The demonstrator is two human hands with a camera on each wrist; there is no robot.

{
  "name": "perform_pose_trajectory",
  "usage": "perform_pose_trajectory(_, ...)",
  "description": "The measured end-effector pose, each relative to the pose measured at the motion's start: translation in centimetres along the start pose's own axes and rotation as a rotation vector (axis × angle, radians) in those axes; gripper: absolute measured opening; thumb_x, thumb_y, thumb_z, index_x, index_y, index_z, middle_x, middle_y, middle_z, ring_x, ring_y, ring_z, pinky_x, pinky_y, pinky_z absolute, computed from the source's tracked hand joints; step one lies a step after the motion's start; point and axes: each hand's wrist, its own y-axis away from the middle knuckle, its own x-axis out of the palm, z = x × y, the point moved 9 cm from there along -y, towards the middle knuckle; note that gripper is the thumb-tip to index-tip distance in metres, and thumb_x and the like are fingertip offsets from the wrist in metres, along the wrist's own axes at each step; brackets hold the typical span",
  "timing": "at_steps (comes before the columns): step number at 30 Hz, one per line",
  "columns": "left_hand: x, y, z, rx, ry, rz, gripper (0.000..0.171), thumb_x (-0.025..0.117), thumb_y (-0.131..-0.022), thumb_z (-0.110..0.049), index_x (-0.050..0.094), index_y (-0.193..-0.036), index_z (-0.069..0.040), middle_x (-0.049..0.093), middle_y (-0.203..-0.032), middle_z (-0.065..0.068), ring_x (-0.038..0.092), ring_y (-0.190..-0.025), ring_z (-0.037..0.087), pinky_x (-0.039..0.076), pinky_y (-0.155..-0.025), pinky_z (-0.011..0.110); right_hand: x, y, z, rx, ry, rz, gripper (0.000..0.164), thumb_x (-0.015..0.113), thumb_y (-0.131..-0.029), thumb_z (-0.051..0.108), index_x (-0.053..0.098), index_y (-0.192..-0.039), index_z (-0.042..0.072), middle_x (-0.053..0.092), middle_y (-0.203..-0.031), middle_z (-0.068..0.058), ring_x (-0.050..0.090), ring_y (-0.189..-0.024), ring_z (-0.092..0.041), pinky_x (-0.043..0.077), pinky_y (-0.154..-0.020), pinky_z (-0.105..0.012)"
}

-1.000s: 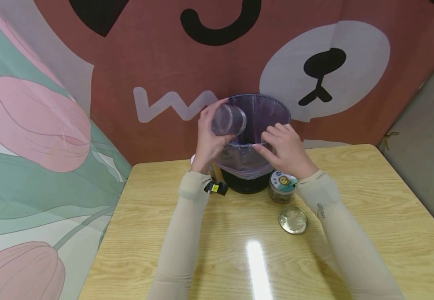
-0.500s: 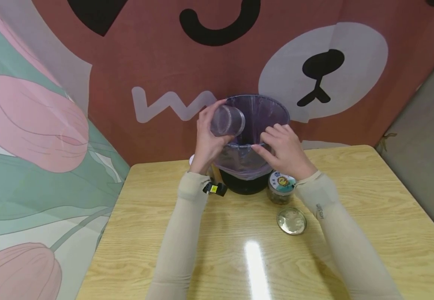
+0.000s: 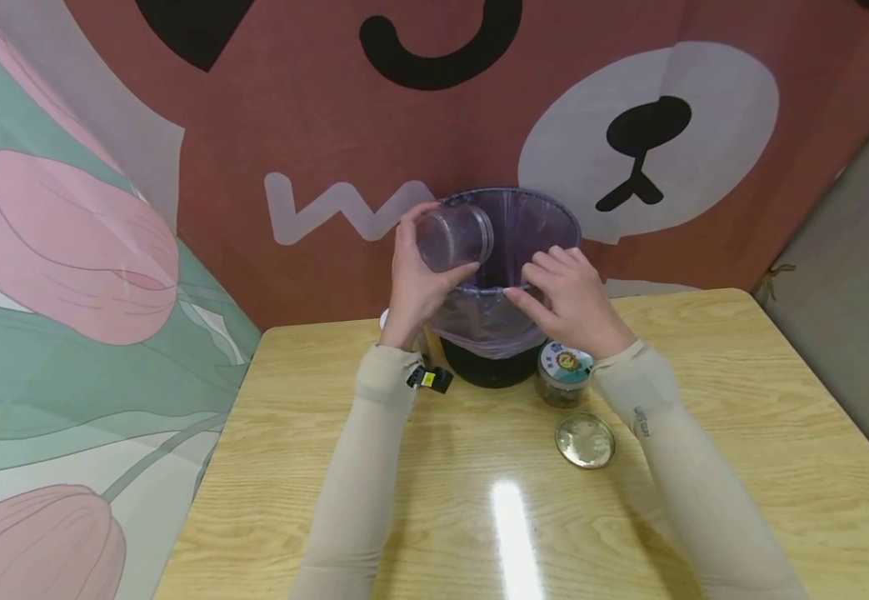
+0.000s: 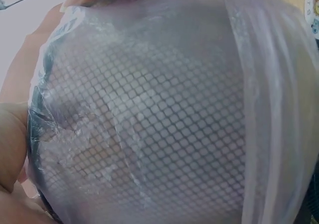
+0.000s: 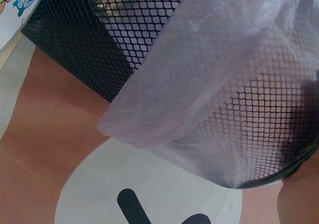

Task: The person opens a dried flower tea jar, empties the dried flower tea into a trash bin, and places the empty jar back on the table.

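My left hand (image 3: 417, 279) grips a clear plastic jar (image 3: 452, 237), tipped on its side with its mouth over the left part of a black mesh trash can (image 3: 488, 371). No contents show in the jar. A thin, pale purple bin liner (image 3: 488, 323) is folded over the can's rim. With its thumb at the front rim and fingers curled over it, my right hand (image 3: 571, 298) holds the can at the right. The left wrist view is mostly filled by the lined mesh wall (image 4: 164, 119). The mesh (image 5: 149, 15) and drooping liner (image 5: 184, 84) fill much of the right wrist view.
A lidded jar (image 3: 563, 379) with a sun picture on its top stands against the can's right front. Nearer on the wooden table (image 3: 329, 433) lies a round, shiny gold lid (image 3: 585, 440). A patterned cloth (image 3: 344, 108) hangs close behind the can.
My left hand has shifted slightly left and turned the jar further onto its side, so more of its wall shows. The right hand stays at the can's rim.
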Motion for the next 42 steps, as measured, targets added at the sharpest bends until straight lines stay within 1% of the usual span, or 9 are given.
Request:
perform_pose_trajectory(7, -0.1, 0.2, -0.1, 0.013, -0.050, -0.040, 0.093, 0.094, -0.075, -0.030, 0.037, -0.148, -0.019, 0.045, -0.151, 0.001, 0.044, -0.139, 0.017, 0.038, -0.118, 0.039, -0.1, -0.1, 0.2, -0.004, 0.009, 0.006, 0.065, 0.029, -0.106, 0.066, 0.052, -0.078, 0.011, 0.046, -0.074, -0.004, 0.038, -0.074, -0.024, 0.034, -0.075, -0.041)
perform_pose_trajectory(11, -0.1, 0.3, 0.0, 0.016, -0.083, -0.085, 0.093, 0.091, -0.076, -0.038, 0.034, -0.147, -0.017, 0.046, -0.149, 0.001, 0.048, -0.138, 0.018, 0.040, -0.117, 0.039, -0.1, -0.1, 0.2, -0.006, 0.009, 0.016, 0.065, 0.030, -0.107, 0.064, 0.055, -0.080, 0.010, 0.048, -0.075, -0.005, 0.040, -0.075, -0.024, 0.035, -0.075, -0.042)
perform_pose_trajectory(15, -0.6, 0.4, -0.2, 0.047, -0.036, -0.170, 0.092, 0.091, -0.076, -0.038, 0.034, -0.145, -0.018, 0.050, -0.147, 0.000, 0.053, -0.131, 0.019, 0.047, -0.109, 0.041, 0.0, -0.1, 0.1, 0.004, -0.004, 0.042, 0.058, 0.040, -0.107, 0.058, 0.062, -0.087, 0.009, 0.055, -0.080, -0.006, 0.044, -0.079, -0.025, 0.038, -0.077, -0.043)
perform_pose_trajectory(20, -1.4, 0.7, -1.0, 0.101, 0.060, -0.242, 0.089, 0.091, -0.076, -0.034, 0.035, -0.143, -0.017, 0.051, -0.146, 0.000, 0.057, -0.125, 0.019, 0.052, -0.103, 0.040, -0.1, -0.1, -0.1, 0.025, -0.028, 0.064, 0.036, 0.060, -0.103, 0.042, 0.071, -0.105, 0.008, 0.066, -0.097, -0.007, 0.053, -0.090, -0.026, 0.044, -0.085, -0.045)
perform_pose_trajectory(22, -1.6, 0.9, -1.4, 0.130, 0.086, -0.247, 0.089, 0.091, -0.076, -0.033, 0.034, -0.142, -0.016, 0.050, -0.146, -0.001, 0.057, -0.126, 0.017, 0.051, -0.105, 0.038, -0.3, -0.1, 0.1, 0.021, -0.035, 0.055, 0.033, 0.067, -0.099, 0.040, 0.072, -0.109, 0.009, 0.067, -0.102, -0.007, 0.056, -0.094, -0.026, 0.046, -0.088, -0.045)
perform_pose_trajectory(27, -2.0, 1.7, -2.2, 0.192, 0.132, -0.260, 0.089, 0.091, -0.076, -0.030, 0.032, -0.140, -0.012, 0.050, -0.143, 0.003, 0.055, -0.127, 0.015, 0.048, -0.109, 0.034, -0.8, -0.3, 0.5, 0.017, -0.046, 0.016, 0.040, 0.079, -0.089, 0.042, 0.073, -0.115, 0.012, 0.069, -0.108, -0.006, 0.060, -0.102, -0.028, 0.048, -0.096, -0.048)
perform_pose_trajectory(30, -2.1, 2.3, -2.5, 0.219, 0.129, -0.263, 0.089, 0.089, -0.076, -0.032, 0.031, -0.141, -0.011, 0.049, -0.142, 0.007, 0.052, -0.129, 0.016, 0.047, -0.110, 0.035, -0.6, -0.2, 0.5, 0.038, -0.052, 0.010, 0.038, 0.079, -0.089, 0.039, 0.073, -0.115, 0.012, 0.069, -0.107, -0.006, 0.061, -0.102, -0.028, 0.047, -0.100, -0.049)
perform_pose_trajectory(33, -2.1, 2.6, -3.0, 0.248, 0.117, -0.243, 0.091, 0.087, -0.077, -0.033, 0.032, -0.146, -0.011, 0.047, -0.144, 0.009, 0.049, -0.131, 0.018, 0.047, -0.110, 0.037, -0.5, -0.2, 0.5, 0.042, -0.048, 0.000, 0.033, 0.078, -0.090, 0.035, 0.074, -0.112, 0.011, 0.071, -0.102, -0.007, 0.062, -0.097, -0.028, 0.047, -0.098, -0.048)
perform_pose_trajectory(42, -2.0, 2.8, -2.9, 0.224, 0.170, -0.208, 0.084, 0.085, -0.078, -0.034, 0.043, -0.148, -0.014, 0.052, -0.143, 0.005, 0.053, -0.127, 0.017, 0.050, -0.105, 0.039, -0.8, -0.3, 0.7, 0.041, -0.070, -0.002, 0.029, 0.076, -0.092, 0.034, 0.074, -0.111, 0.011, 0.071, -0.100, -0.006, 0.061, -0.093, -0.026, 0.047, -0.094, -0.046)
